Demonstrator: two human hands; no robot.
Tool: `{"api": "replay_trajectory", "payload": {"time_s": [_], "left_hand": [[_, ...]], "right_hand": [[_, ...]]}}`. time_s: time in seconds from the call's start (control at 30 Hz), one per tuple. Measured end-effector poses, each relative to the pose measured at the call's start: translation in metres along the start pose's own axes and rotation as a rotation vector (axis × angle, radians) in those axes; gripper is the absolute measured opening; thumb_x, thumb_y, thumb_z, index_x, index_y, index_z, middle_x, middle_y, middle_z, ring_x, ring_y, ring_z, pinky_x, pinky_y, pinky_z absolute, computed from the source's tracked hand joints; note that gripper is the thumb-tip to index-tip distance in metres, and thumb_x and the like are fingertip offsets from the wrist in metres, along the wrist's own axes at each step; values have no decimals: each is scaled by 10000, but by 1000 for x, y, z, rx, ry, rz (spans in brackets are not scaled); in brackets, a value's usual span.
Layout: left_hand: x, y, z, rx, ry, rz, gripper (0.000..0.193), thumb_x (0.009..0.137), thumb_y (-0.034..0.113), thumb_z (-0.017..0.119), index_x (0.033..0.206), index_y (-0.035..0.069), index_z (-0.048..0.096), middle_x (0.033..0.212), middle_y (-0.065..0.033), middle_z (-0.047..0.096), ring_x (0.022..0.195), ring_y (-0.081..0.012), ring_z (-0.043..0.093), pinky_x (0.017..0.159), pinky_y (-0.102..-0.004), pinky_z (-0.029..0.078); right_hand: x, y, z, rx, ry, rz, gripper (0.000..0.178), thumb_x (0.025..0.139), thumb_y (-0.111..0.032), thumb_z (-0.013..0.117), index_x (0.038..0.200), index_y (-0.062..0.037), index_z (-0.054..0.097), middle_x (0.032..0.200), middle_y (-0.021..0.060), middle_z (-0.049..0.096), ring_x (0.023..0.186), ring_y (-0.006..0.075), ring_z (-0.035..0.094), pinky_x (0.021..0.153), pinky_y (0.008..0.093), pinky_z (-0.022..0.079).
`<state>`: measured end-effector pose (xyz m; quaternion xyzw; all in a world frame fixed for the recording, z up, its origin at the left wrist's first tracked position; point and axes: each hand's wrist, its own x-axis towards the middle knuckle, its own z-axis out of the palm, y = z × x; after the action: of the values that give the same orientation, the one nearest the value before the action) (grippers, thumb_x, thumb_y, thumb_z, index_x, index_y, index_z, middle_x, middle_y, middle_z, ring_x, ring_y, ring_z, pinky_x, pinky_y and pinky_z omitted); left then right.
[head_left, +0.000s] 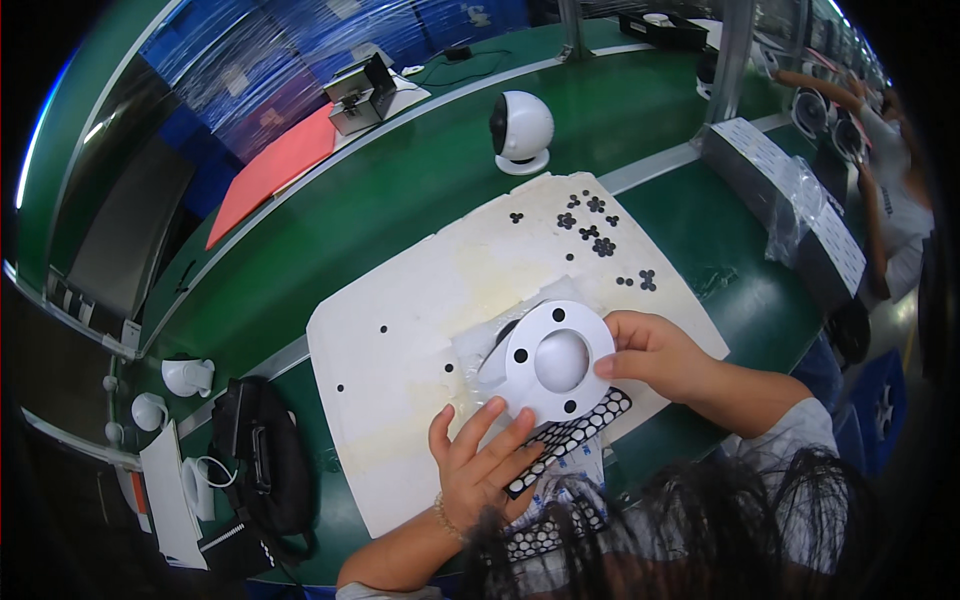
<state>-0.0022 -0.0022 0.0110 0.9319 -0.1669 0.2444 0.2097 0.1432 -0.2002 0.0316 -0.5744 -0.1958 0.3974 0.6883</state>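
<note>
A white ring-shaped base (pixel 529 382) with a large round opening bears three black round pads. My right hand (pixel 645 352) pinches its right edge between thumb and fingers. My left hand (pixel 483 455) is open, fingers spread, with fingertips by the ring's lower left rim. Under the ring, a white rounded part lies partly hidden on clear plastic wrapping (pixel 470 350). A black sheet of white dots (pixel 603 408) lies below the ring, partly covered by my left hand. Loose black pads (pixel 603 247) are scattered on the white board (pixel 400 290), mostly at its far right.
A white round-bodied device (pixel 525 130) stands on a foot beyond the board. At left lie a black bag (pixel 262 460) and white device parts (pixel 187 377). A long box (pixel 785 200) stands at right, near another person's arm (pixel 870 220). Wrapped blue crates (pixel 300 60) are behind.
</note>
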Motion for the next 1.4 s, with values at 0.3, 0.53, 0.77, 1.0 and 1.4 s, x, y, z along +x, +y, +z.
{"api": "replay_trajectory", "payload": {"time_s": [0.3, 0.53, 0.77, 1.0, 1.4], "left_hand": [[-1, -19, 5, -217, 25, 136, 363, 745, 325, 556, 1023, 96, 599, 1193, -63, 510, 1081, -247, 455, 899, -390, 326], [-2, -21, 14, -669, -42, -54, 431, 591, 31, 679, 1003, 23, 554, 1115, -138, 542, 930, -277, 560, 783, -342, 451], [3, -26, 15, -631, -103, -21, 451, 618, 88, 703, 1034, 44, 532, 1096, -116, 556, 926, -264, 553, 787, -342, 447], [12, -20, 17, -526, -80, 40, 422, 644, 115, 702, 1026, 52, 534, 1087, -93, 563, 928, -254, 552, 795, -348, 444], [8, -20, 18, -556, -32, -25, 414, 614, 3, 674, 1009, 40, 556, 1020, -101, 592, 893, -266, 565, 770, -333, 456]], "right_hand": [[114, -47, 1, -765, 225, -674, 201, 765, -63, 573, 963, -34, 552, 798, 52, 548, 722, 149, 540, 677, 273, 427], [256, -11, -41, -1751, 267, -964, 235, 731, -34, 497, 945, -57, 590, 909, 90, 543, 905, 257, 505, 761, 351, 427], [252, -25, -41, -1517, 371, -256, 315, 853, -347, 437, 958, -102, 604, 1008, 104, 574, 950, 289, 524, 826, 396, 391], [226, -18, -150, -1690, 1008, -195, 334, 769, -380, 563, 987, -130, 599, 1020, 17, 541, 1043, 215, 445, 870, 437, 317], [205, -25, -158, -1624, 875, -231, 465, 806, -425, 494, 1162, -128, 478, 1236, 73, 440, 1180, 222, 357, 954, 425, 262]]}}
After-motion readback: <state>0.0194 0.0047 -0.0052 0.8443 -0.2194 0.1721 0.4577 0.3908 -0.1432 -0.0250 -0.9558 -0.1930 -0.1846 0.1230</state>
